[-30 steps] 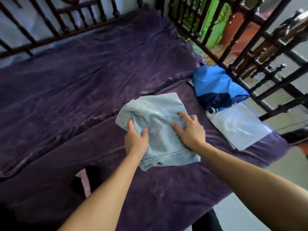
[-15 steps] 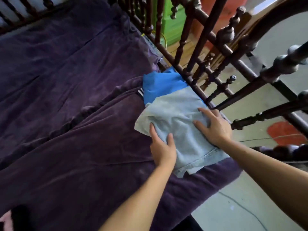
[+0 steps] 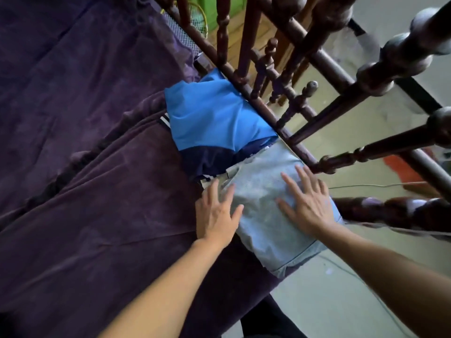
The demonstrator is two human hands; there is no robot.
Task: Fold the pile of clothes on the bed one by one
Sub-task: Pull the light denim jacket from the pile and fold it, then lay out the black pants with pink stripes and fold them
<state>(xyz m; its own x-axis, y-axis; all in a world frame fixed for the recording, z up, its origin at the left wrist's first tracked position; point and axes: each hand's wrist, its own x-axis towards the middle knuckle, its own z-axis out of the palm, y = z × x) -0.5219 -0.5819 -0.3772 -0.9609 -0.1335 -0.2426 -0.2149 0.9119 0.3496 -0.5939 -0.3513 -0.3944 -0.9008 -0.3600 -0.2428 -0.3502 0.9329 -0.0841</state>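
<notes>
1. Pressing with the left hand (image 3: 216, 215), released and flat, fingers straight and spread across the left edge of the folded denim (image 3: 263, 230), palm over the bed cover (image 3: 97, 179).
2. Pressing likewise with the right hand (image 3: 306, 203), open-palmed and gripping nothing, fingers splayed on the right side of the denim, close to the rail (image 3: 268, 113).
3. Laid folded at the corner of the bed, just beside the dark turned-wood rail, with the hemmed end of the denim hanging past the bed's edge over the floor (image 3: 341, 301).
4. Touching the denim's far end, a folded blue shirt (image 3: 212, 115) with a navy panel and striped trim, set against the rail.
5. Spread beneath both garments, the purple cover, creased in long diagonal folds.
6. Seen through the rail's spindles, a pale floor with a thin cable (image 3: 366, 185) and an orange patch (image 3: 400, 164).
</notes>
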